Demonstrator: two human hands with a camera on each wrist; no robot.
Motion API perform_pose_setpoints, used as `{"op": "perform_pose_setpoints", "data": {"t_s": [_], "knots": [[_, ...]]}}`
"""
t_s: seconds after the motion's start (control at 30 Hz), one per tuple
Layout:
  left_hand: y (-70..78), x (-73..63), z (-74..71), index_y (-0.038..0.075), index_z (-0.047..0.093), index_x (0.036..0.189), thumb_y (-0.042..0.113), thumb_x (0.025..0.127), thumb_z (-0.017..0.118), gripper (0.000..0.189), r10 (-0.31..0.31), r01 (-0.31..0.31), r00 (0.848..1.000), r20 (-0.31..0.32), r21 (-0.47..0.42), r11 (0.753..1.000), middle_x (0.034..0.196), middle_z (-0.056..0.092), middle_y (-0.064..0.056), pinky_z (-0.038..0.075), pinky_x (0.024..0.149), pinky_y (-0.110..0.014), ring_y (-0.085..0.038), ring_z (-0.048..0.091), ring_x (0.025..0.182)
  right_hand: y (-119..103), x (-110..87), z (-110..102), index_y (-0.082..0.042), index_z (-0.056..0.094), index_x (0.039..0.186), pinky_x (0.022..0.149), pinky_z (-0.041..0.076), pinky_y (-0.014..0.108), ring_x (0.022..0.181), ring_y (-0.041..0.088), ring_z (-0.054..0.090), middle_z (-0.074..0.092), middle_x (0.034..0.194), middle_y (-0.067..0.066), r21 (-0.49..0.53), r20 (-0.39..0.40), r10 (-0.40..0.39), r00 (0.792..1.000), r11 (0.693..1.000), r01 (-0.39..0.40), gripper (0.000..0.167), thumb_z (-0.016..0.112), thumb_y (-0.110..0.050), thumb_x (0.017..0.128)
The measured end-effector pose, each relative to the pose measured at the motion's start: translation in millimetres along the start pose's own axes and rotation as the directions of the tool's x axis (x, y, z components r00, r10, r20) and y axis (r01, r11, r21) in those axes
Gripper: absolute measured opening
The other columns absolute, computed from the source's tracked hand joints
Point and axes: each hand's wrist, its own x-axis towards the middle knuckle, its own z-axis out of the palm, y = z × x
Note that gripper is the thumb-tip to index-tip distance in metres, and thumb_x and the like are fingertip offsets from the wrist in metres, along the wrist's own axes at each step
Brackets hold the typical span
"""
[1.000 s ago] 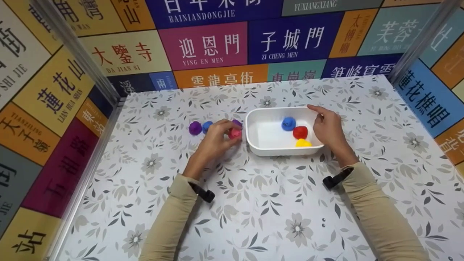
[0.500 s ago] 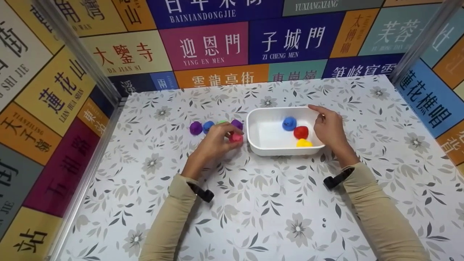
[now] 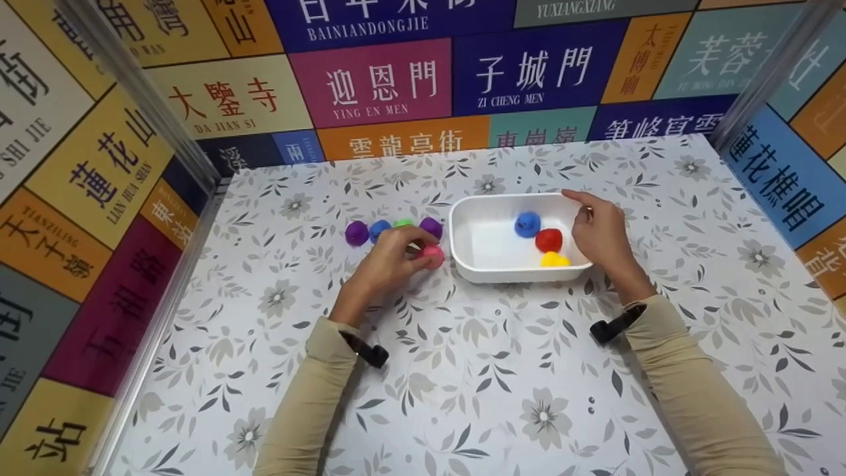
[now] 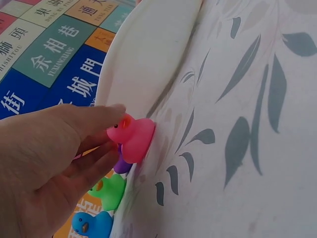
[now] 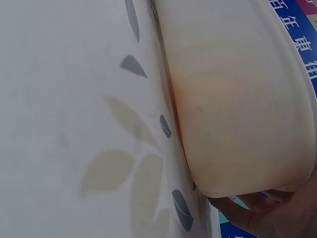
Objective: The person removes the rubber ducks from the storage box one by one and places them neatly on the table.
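My left hand [image 3: 388, 261] pinches a pink rubber duck [image 3: 433, 256] between thumb and fingers, just left of the white plastic box [image 3: 522, 275]. In the left wrist view, the thumb lies at the head of the duck and its flat base faces the tabletop. My right hand [image 3: 600, 231] holds the right end of the box, the index finger along the rim at the far corner. Inside the box are a blue duck [image 3: 527, 225], a red one whose rounded body shows [image 3: 548, 240], and a yellow one [image 3: 554, 260], partly hidden by the front wall.
Behind my left hand stands a row: a purple duck [image 3: 357, 233], a blue duck [image 4: 92, 224], a green duck [image 4: 110, 191] and another purple duck [image 3: 431, 228]. A floral cloth covers the table [image 3: 462, 396]. Panels printed with place names [image 3: 373, 82] enclose the back and sides.
The pink duck has moved slightly toward the person with my left hand, uncovering more of the green and purple ducks behind it. My right hand and the box stay in place.
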Motion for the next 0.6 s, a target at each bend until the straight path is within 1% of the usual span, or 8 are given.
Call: {"op": "perform_pose_setpoints", "data": {"t_s": [0.1, 0.23, 0.37, 0.47, 0.6], "knots": [[0.3, 1.2, 0.6, 0.004, 0.078, 0.121, 0.011, 0.097, 0.081, 0.025, -0.004, 0.004, 1.0, -0.009, -0.012, 1.0, 0.123, 0.076, -0.009, 0.063, 0.098, -0.027, -0.021, 0.075, 0.112, -0.6, -0.3, -1.6, -0.016, 0.065, 0.151, 0.07, 0.036, 0.026, 0.104, 0.032, 0.059, 0.061, 0.157, 0.015, 0.001, 0.014, 0.017, 1.0, 1.0, -0.017, 0.055, 0.04, 0.001, 0.105], [0.9, 1.4, 1.1, 0.006, 0.079, 0.119, 0.01, 0.097, 0.081, 0.023, -0.012, 0.012, 1.0, -0.009, -0.027, 1.0, 0.123, 0.075, -0.008, 0.062, 0.099, -0.026, -0.02, 0.075, 0.112, -1.0, -0.6, -2.3, -0.016, 0.065, 0.151, 0.075, 0.037, 0.03, 0.112, 0.034, 0.059, 0.06, 0.158, 0.015, 0.006, 0.019, 0.027, 0.999, 1.0, -0.028, 0.055, 0.04, 0.001, 0.105], [0.3, 1.5, 1.5, 0.007, 0.079, 0.119, 0.011, 0.097, 0.081, 0.023, -0.016, 0.016, 1.0, -0.015, -0.034, 0.999, 0.122, 0.075, -0.007, 0.061, 0.1, -0.025, -0.018, 0.075, 0.113, -1.3, -0.1, -2.4, -0.016, 0.065, 0.151, 0.081, 0.038, 0.034, 0.117, 0.035, 0.058, 0.06, 0.159, 0.015, 0.011, 0.023, 0.031, 0.999, 0.999, -0.032, 0.055, 0.04, 0.001, 0.105], [-0.9, 1.7, 2.0, 0.007, 0.079, 0.12, 0.011, 0.097, 0.081, 0.024, -0.013, 0.012, 1.0, -0.022, -0.038, 0.999, 0.122, 0.075, -0.006, 0.061, 0.1, -0.026, -0.018, 0.074, 0.113, -1.8, 0.1, -2.7, -0.016, 0.065, 0.151, 0.081, 0.039, 0.036, 0.116, 0.035, 0.058, 0.06, 0.159, 0.015, 0.012, 0.027, 0.034, 0.999, 0.999, -0.034, 0.055, 0.04, 0.001, 0.105], [-2.6, 1.7, 2.9, 0.006, 0.077, 0.122, 0.01, 0.097, 0.081, 0.026, -0.008, 0.007, 1.0, -0.029, -0.049, 0.999, 0.124, 0.074, -0.007, 0.061, 0.101, -0.027, -0.019, 0.074, 0.114, -2.5, 0.0, -3.0, -0.018, 0.064, 0.152, 0.084, 0.041, 0.036, 0.118, 0.034, 0.058, 0.059, 0.16, 0.014, 0.009, 0.039, 0.044, 0.998, 0.999, -0.044, 0.056, 0.039, 0.001, 0.106]]}}
